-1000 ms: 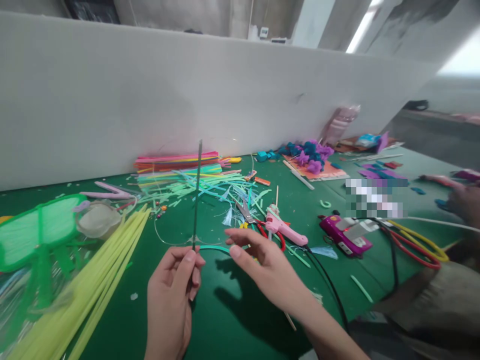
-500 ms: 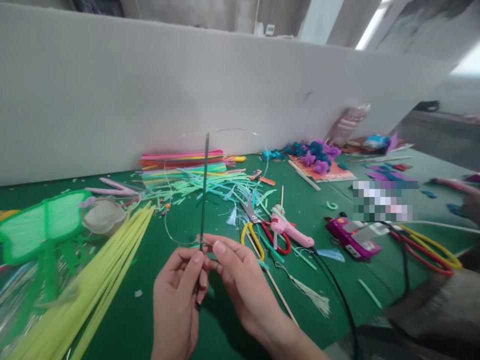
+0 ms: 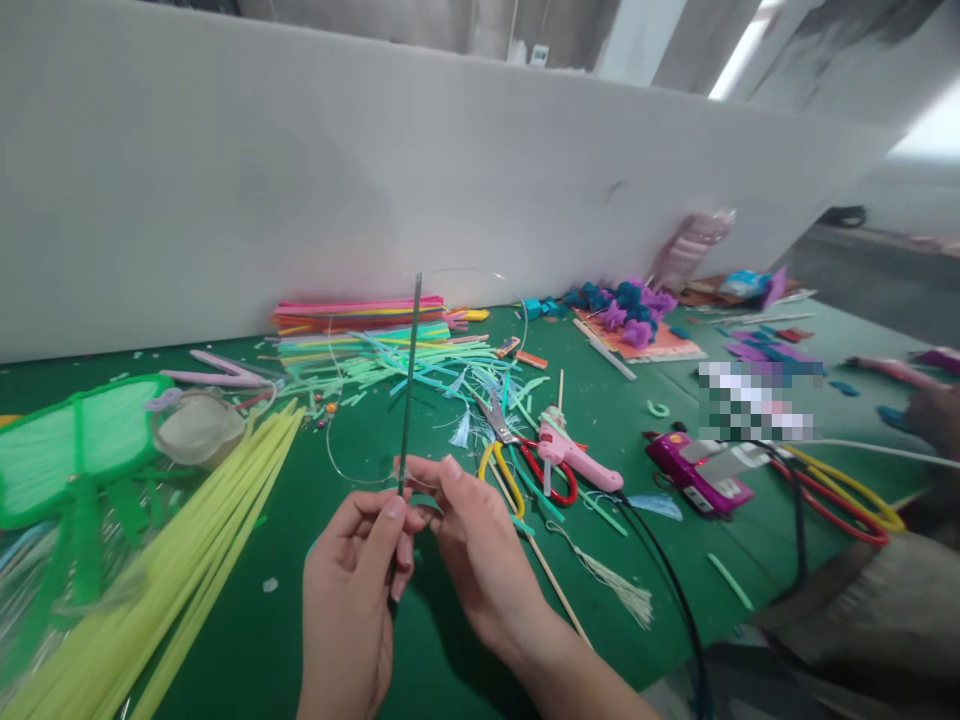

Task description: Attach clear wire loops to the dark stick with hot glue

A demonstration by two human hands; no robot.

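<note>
My left hand [image 3: 349,590] grips a slim dark green stick [image 3: 410,375] near its lower end, thumb over it, and the stick stands nearly upright. A thin, clear wire loop [image 3: 331,450] forms a large ring around the stick, its bottom meeting the stick just above my fingers. My right hand [image 3: 487,560] is closed against the joint from the right, index fingertip behind the stick. A narrow teal strip [image 3: 429,500] curves from the joint into its fingers. Beyond lie scissors [image 3: 501,440] with yellow and red handles and a pink glue gun [image 3: 577,460].
Yellow-green pipe cleaners [image 3: 217,520] and a green plastic frame [image 3: 82,440] lie left. Coloured pipe cleaners [image 3: 360,315] sit by the white partition [image 3: 315,170]. A magenta device [image 3: 697,475], black cable [image 3: 667,565] and white tassel [image 3: 611,585] are right. Another person's hand [image 3: 934,415] shows far right.
The right thumb has lifted slightly from the stick, and the teal strip now shows curved between the right fingers. The left hand keeps its grip. The view has shifted slightly.
</note>
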